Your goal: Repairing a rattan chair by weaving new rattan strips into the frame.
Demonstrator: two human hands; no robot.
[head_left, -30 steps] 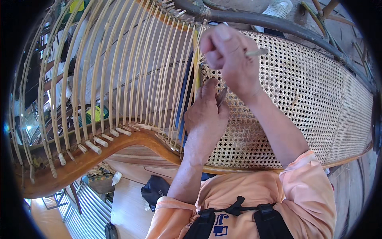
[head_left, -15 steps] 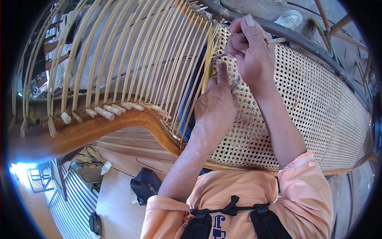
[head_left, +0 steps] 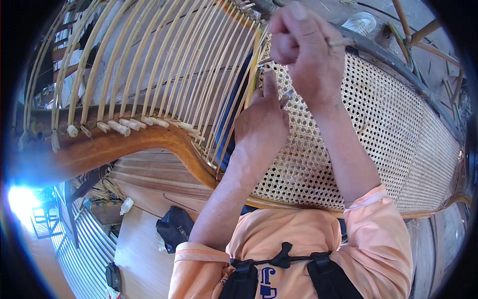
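A woven cane panel (head_left: 388,134) with rows of small holes stretches under both my hands. Its left border meets a yellow rail (head_left: 252,82). My right hand (head_left: 316,57), blurred, is closed around an awl-like tool; the thin shaft (head_left: 266,61) pokes out on the left and a pale stick-like end (head_left: 341,43) on the right. Just below it, my left hand (head_left: 261,119) lies on the panel's left border, index finger stretched toward the rail. A small metal tool (head_left: 286,98) sticks out of its curled fingers; its kind is hidden.
Left of the rail, pale rattan rods (head_left: 149,65) run across a curved brown wooden frame (head_left: 149,144), their cut ends jutting out. A dark pole (head_left: 388,55) passes behind the panel. A black bag (head_left: 174,229) lies at lower left. A white shoe (head_left: 361,22) shows at the top.
My right hand has risen a little and its shaft now points left near the rail. My left hand stays at the panel's border. The whole view has shifted slightly.
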